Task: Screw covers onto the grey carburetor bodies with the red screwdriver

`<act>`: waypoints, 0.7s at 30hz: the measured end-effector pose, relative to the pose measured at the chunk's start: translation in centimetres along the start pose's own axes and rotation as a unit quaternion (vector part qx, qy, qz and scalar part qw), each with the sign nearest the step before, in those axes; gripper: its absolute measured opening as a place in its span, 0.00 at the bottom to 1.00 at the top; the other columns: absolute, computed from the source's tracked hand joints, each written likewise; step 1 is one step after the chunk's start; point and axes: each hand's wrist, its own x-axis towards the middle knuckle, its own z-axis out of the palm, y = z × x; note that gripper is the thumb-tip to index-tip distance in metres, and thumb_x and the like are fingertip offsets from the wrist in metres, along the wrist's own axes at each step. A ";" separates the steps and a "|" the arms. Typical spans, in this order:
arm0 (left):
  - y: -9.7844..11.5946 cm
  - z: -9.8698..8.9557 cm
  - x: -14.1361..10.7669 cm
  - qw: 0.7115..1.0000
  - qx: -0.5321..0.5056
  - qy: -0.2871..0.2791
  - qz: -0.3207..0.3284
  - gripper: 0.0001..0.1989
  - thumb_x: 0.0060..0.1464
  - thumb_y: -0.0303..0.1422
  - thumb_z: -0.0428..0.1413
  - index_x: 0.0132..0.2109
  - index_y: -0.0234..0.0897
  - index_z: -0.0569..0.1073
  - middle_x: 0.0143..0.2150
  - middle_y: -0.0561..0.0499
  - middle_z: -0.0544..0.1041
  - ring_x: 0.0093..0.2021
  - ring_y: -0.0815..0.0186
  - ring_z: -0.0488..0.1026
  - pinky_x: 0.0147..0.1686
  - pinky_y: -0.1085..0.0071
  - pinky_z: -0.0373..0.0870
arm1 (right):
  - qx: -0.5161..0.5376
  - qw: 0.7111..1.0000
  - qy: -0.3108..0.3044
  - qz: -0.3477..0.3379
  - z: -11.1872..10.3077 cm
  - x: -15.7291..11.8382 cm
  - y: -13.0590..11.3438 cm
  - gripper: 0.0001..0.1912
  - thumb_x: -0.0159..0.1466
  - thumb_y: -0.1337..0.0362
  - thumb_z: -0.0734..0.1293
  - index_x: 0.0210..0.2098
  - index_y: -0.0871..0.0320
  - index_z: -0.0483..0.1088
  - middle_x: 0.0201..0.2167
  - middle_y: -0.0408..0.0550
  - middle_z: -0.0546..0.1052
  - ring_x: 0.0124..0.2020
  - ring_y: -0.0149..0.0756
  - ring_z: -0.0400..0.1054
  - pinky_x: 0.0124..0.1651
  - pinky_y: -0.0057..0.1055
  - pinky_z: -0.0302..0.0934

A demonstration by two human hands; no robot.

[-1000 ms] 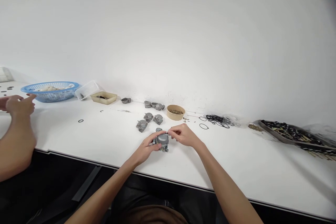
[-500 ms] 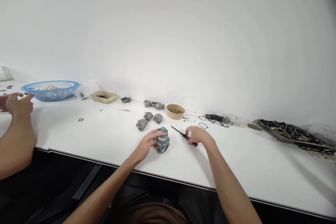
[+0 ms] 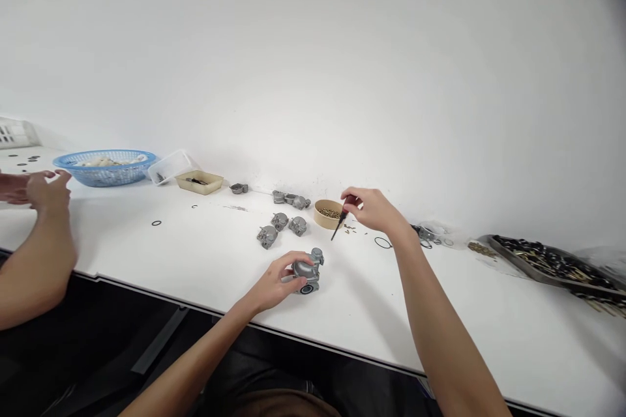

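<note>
My left hand (image 3: 278,281) is closed around a grey metal carburetor (image 3: 308,270) near the table's front edge, thumb on the near side and fingers over the top. Raised above the table, my right hand (image 3: 369,207) grips a screwdriver (image 3: 341,221) with a red and black handle. Its dark shaft slants down to the left, the tip apart from the carburetor. Behind these stand several grey metal parts (image 3: 298,226) in a loose group. A round tan bowl (image 3: 328,222) of small brass pieces sits just left of the screwdriver.
On the left are a blue basket (image 3: 105,176), a tilted clear tub (image 3: 171,167) and a cream tray (image 3: 199,190). Another person's hands (image 3: 49,192) work there. To the right are black rings (image 3: 383,242) and a dark tray (image 3: 518,264) of black and brass parts.
My right hand has lifted the screwdriver off the table and turned it tip down. My left hand has turned the carburetor, so a round opening now faces me.
</note>
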 end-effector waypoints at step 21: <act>0.3 0.1 0.1 0.999 0.040 -0.013 -0.011 0.21 0.59 0.40 0.65 0.57 0.44 0.75 0.61 0.44 0.71 0.58 0.49 0.70 0.55 0.58 0.72 | 0.193 0.955 -0.128 -0.186 -1.4 -0.7 -4.8 0.06 0.66 0.68 0.64 0.37 0.56 0.74 0.39 0.48 0.77 0.34 0.33 0.72 0.37 0.30 0.66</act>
